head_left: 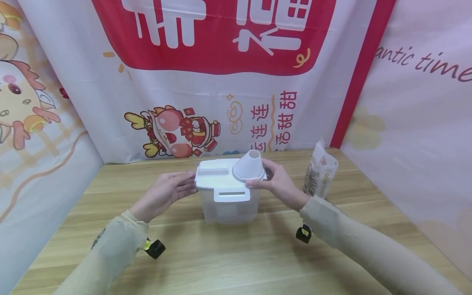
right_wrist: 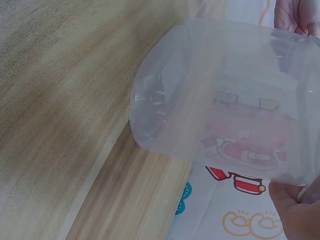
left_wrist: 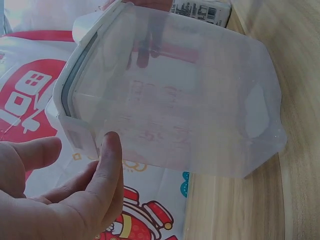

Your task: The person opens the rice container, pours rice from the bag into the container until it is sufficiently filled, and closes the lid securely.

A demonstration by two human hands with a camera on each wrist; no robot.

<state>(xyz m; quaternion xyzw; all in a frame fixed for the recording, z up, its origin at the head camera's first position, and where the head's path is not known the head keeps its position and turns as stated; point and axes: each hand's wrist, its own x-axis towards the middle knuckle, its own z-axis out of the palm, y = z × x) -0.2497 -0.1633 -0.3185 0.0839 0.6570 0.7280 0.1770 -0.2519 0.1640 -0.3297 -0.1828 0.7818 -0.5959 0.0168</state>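
The cloudy box [head_left: 228, 211] is set mid-table, its lid [head_left: 212, 180] gripped at the right end between the right hand's [head_left: 280, 184] thumb and fingers. The left hand's [head_left: 169, 191] fingers are loosely extended beside the left clip [left_wrist: 79, 136]. Light, stiff, slippery plastic is suggested, best held by both sides.

We see a long beige left sleeve [head_left: 112, 243], gathered at the cuff [head_left: 133, 221], and a matching, softly creased right sleeve [head_left: 354, 235]. Our left wrist camera [head_left: 156, 249] and right wrist camera [head_left: 303, 237] are small, blocky and black, each with a yellow patch [head_left: 148, 245].
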